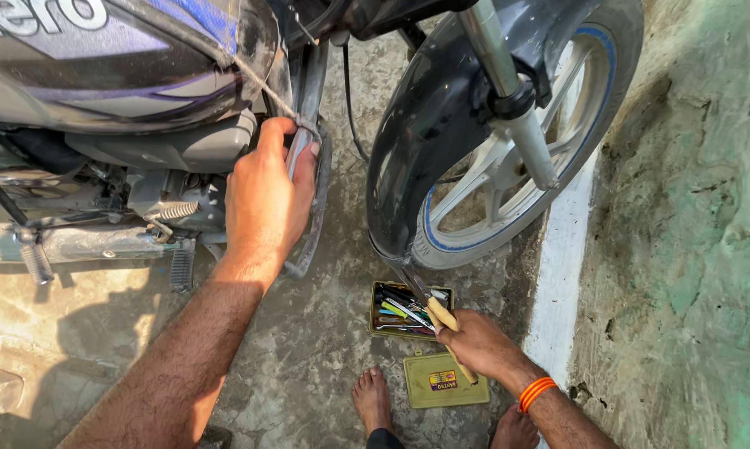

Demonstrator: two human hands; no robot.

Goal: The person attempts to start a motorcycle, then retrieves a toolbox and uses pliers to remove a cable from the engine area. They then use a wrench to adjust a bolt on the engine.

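While the left hand (263,195) wraps around the crash guard bar (312,208) at the front of the motorcycle's engine (154,204), the right hand (481,342) is down at the tool tin (375,309) on the concrete floor (308,333). Left fingers (304,158) are curled tight round the upper part of the bar, just below the fuel tank (100,58), thumb up near the tank's lower edge. Grip looks firm, nothing else in that hand.

Right hand holds a tool by its pale wooden handle (443,318); fingers closed on it. The metal shaft (408,281) points up and left over the open tin, tip near the bottom of the front tyre (429,249). Can't tell what kind of tip it has. Orange thread band (537,392) on that wrist.

The tin is yellow-green, rectangular, full of mixed small tools, some with coloured handles. Its lid (445,381) lies flat on the floor just beside it, nearer the person, partly under the right hand. Bare feet: one (373,399) just left of the lid, the other (514,428) below the right forearm.

Front wheel (508,158) is turned toward the wall (690,224) on the right, dark mudguard (429,125) over it, fork leg (516,108) running down to the hub. Footpeg (182,266) hangs below the engine, left of the gripping hand.
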